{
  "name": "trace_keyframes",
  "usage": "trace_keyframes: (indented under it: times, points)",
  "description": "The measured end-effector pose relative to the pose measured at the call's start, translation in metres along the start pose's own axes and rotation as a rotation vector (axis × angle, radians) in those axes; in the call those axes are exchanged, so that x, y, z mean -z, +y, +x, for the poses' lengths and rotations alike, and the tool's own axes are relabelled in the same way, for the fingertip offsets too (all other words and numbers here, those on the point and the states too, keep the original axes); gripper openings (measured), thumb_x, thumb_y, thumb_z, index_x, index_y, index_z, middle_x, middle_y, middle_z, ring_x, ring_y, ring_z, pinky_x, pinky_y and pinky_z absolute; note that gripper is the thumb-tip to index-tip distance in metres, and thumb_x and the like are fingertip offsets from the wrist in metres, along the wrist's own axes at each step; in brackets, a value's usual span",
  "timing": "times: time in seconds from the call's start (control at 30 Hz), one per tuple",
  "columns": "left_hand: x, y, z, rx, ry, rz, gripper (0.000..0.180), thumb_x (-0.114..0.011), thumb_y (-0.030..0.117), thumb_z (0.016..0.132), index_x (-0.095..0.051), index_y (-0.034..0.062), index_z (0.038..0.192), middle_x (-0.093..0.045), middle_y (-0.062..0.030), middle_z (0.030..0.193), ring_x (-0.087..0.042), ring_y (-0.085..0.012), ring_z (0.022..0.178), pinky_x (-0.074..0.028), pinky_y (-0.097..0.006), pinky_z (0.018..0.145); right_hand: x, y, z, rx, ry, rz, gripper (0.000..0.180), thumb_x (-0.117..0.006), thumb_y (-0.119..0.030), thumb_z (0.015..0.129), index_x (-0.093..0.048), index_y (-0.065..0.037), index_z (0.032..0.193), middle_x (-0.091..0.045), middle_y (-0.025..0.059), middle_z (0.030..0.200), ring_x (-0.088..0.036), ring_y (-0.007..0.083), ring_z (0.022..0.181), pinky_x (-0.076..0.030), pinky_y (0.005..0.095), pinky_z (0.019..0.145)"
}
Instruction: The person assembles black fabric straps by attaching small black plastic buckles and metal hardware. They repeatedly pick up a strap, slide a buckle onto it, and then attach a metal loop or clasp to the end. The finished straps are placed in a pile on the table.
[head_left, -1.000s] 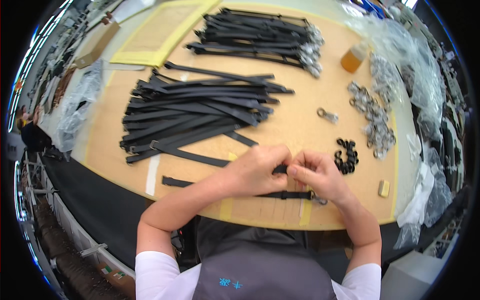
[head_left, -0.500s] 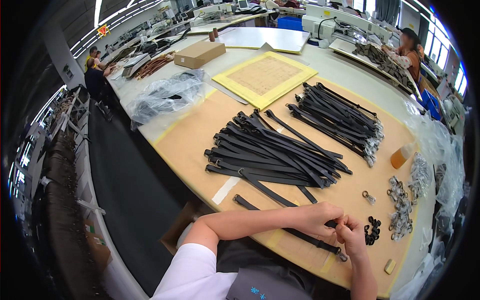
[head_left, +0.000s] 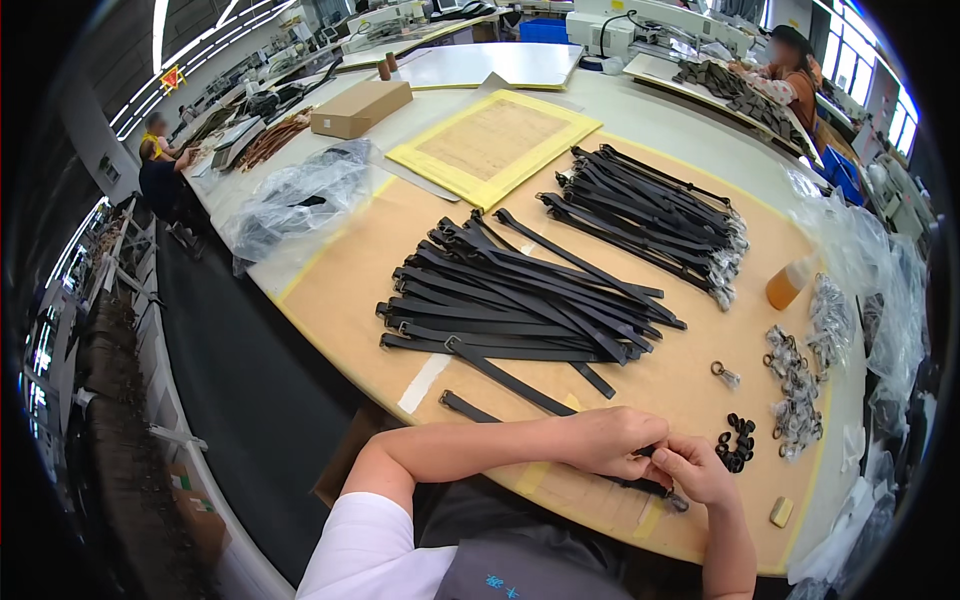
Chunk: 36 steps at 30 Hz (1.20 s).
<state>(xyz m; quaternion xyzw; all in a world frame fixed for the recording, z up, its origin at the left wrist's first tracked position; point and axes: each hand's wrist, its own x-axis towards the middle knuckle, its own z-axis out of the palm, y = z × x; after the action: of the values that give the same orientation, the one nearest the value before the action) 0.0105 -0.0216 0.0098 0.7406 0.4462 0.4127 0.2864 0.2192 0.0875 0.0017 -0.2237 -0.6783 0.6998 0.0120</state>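
My left hand (head_left: 615, 442) and my right hand (head_left: 697, 470) meet over the near edge of the table, fingers closed together. Pinched between them is a dark piece of black strap (head_left: 508, 377), whose buckle end stretches away to the left; the fingers hide most of the held part. Beneath my left forearm runs a second black strap (head_left: 468, 406). It comes out below the hands near a plastic-wrapped metal clasp (head_left: 679, 503). Small black loops (head_left: 736, 445) lie in a cluster just right of my right hand.
Black buckled straps form a large pile (head_left: 530, 295) and a farther pile (head_left: 650, 220) with wrapped clasps. On the right are loose wrapped clasps (head_left: 795, 400), a bottle of amber liquid (head_left: 787, 287) and a yellowish block (head_left: 781, 512). A yellow-edged board (head_left: 495, 145) lies at the back.
The whole view has shifted a little. My hands have drawn closer together, and the right one has turned inward over the strap, covering more of the strap beneath.
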Motion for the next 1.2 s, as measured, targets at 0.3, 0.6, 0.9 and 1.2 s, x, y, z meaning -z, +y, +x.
trace_keyframes:
  times: [0.3,0.6,0.9,1.2]
  points:
    - [0.011,-0.004,0.002,0.012,-0.012,-0.247,0.024,-0.073,0.008,0.084,-0.059,0.0011,0.103,-0.071,-0.0115,0.093,-0.071,-0.023,0.087,-0.056,-0.034,0.075,-0.035,-0.013,0.0,0.012,0.165,0.365,0.021,-0.057,-0.014,0.096,-0.067,0.001,0.107,-0.061,-0.0042,0.087,-0.05,0.0022,0.077,-0.038,0.021,0.062]
    - [0.011,0.005,0.004,0.077,-0.109,-0.374,0.028,-0.076,0.011,0.086,-0.059,0.0023,0.107,-0.072,-0.0113,0.095,-0.071,-0.0207,0.087,-0.056,-0.032,0.077,-0.046,0.006,-0.003,0.154,0.218,0.392,0.013,-0.056,-0.008,0.092,-0.061,-0.002,0.082,-0.058,-0.0031,0.08,-0.046,0.0034,0.074,-0.037,0.0228,0.063]
    - [0.011,0.001,0.0,0.078,0.032,-0.389,0.026,-0.08,0.011,0.084,-0.063,0.0023,0.103,-0.069,-0.0087,0.087,-0.068,-0.0166,0.08,-0.054,-0.03,0.072,-0.016,-0.013,-0.006,0.01,-0.043,0.385,0.037,-0.059,-0.035,0.102,-0.06,-0.002,0.12,-0.049,-0.0058,0.082,-0.041,0.0053,0.074,-0.034,0.0231,0.066]
    - [0.01,-0.003,0.0,0.145,-0.032,-0.116,0.026,-0.08,0.007,0.083,-0.061,0.0019,0.101,-0.066,-0.0062,0.089,-0.062,-0.0144,0.073,-0.05,-0.029,0.064,-0.021,0.009,-0.003,0.171,0.145,0.109,0.03,-0.06,-0.027,0.101,-0.054,-0.006,0.08,-0.041,-0.0041,0.07,-0.036,0.0055,0.068,-0.032,0.0256,0.06]
